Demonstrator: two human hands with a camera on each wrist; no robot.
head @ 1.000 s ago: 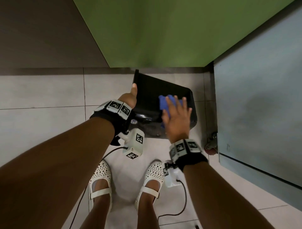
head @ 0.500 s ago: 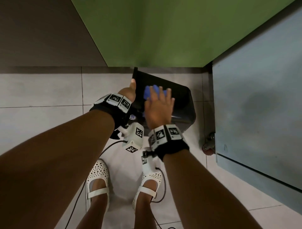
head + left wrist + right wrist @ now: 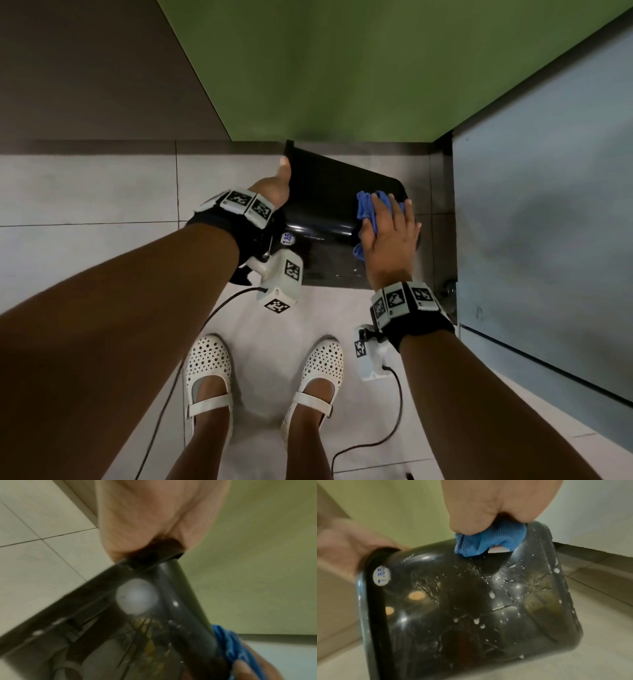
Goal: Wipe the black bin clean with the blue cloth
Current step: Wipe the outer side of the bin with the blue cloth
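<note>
Standing on pale floor tiles [image 3: 102, 192], tipping the black bin [image 3: 329, 205] onto its side in front of the green wall [image 3: 342, 68], mouth pointing left, base toward the grey-blue panel [image 3: 548, 205]. Gripping the bin's rim with the left hand [image 3: 274, 188], thumb lying along the upper edge, fingers curled over the lip in the left wrist view. Passing a round white price sticker [image 3: 382, 576] just beside that rim. Pressing the bunched blue cloth [image 3: 368, 209] against the bin's upper wall near the base end with the right hand [image 3: 390, 236], fingers spread fairly flat over it in the head view; thumb and fingers closing on the cloth in the right wrist view, so holding it rather than only pushing. Judging progress as partway at best: side wall facing the right wrist camera showing plenty of white splatter, streaks and brownish smudges [image 3: 488, 601], unwiped. Leaving that face, the base end and likely the inside, where yellowish residue is showing, though blurred. Wiping under way along the top strip only.
</note>
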